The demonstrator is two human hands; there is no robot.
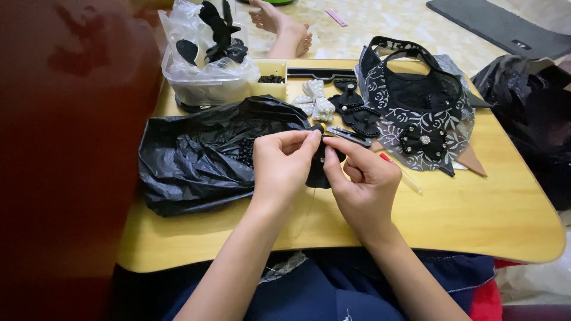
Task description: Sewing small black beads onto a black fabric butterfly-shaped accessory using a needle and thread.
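Working a small black bow (319, 169)

Our left hand (281, 166) and right hand (363, 181) pinch it between closed fingers; black bag (190, 160) just left on the counter (488, 214).

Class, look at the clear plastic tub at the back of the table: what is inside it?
Inside the clear plastic tub sits a clear plastic bag holding black fabric bows. The bag's crinkled film and the tub's cloudy wall hide whatever lies lower down.

Left hand (281, 163) and right hand (364, 181) close together, fingertips pinching (forearms angled inward)
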